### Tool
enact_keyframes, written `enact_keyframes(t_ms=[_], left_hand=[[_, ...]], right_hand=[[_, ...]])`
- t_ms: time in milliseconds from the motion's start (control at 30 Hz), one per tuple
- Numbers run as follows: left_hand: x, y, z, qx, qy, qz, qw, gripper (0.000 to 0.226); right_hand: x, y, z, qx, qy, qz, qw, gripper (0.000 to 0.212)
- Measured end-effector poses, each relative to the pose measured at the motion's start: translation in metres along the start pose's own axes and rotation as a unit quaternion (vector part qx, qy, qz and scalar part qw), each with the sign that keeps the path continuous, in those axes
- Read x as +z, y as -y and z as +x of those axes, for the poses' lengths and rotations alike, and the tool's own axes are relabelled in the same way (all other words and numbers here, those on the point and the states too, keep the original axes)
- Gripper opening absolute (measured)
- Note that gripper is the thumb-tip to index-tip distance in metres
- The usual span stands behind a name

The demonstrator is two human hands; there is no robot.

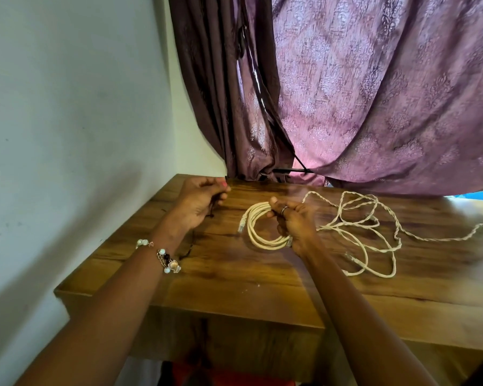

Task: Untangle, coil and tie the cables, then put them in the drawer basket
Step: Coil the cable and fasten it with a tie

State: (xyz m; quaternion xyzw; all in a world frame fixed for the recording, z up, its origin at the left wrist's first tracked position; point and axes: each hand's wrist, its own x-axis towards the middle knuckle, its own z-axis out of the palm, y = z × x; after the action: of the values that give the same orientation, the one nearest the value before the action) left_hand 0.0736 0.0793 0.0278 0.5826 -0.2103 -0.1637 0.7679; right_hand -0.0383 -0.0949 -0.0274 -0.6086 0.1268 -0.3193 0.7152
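Your right hand [292, 222] grips the coiled white cable [258, 230] above the wooden table [234, 277], your left hand [200, 200] pinches a thin dark tie [212, 211], and the tangled cable [365, 232] lies just right.

On the desk [234, 277] before us, a coiled cable [260, 232] lies left of tangled cables [368, 227]; a curtain [374, 93] hangs behind.

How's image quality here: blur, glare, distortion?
Head view: wide-angle bends the wall and table edges; left hand slightly motion-blurred, right hand and coil sharper; backlit curtain glows pink; soft sheen on the tabletop, no hard glare.
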Motion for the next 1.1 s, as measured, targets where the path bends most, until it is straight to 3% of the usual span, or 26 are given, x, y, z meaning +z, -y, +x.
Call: enact_keyframes(t_ms=[133,433,567,733,933,1100], left_hand=[[0.016,0.005,-0.003,-0.018,0.026,-0.030,0.999,0.017],[0.050,0.014,0.017,-0.047,0.041,0.004,0.998,0.006],[0.059,0.023,0.032,-0.066,0.046,-0.018,0.997,0.008],[0.068,0.041,0.049,-0.090,0.054,-0.066,0.992,0.006],[0.067,0.061,0.060,-0.122,0.078,-0.103,0.984,0.013],[0.058,0.072,0.060,-0.094,0.032,-0.046,0.994,0.010]], right_hand=[[-0.006,0.004,0.010,-0.001,0.008,-0.013,1.000,0.017],[-0.031,0.015,0.039,0.004,0.079,-0.037,0.996,0.019],[-0.042,0.004,0.049,0.026,0.117,0.017,0.993,0.028],[-0.043,-0.001,0.054,0.027,0.161,0.013,0.987,0.016],[-0.050,-0.006,0.056,0.040,0.188,-0.040,0.981,0.047],[-0.044,-0.003,0.051,0.016,0.208,-0.099,0.973,0.027]])
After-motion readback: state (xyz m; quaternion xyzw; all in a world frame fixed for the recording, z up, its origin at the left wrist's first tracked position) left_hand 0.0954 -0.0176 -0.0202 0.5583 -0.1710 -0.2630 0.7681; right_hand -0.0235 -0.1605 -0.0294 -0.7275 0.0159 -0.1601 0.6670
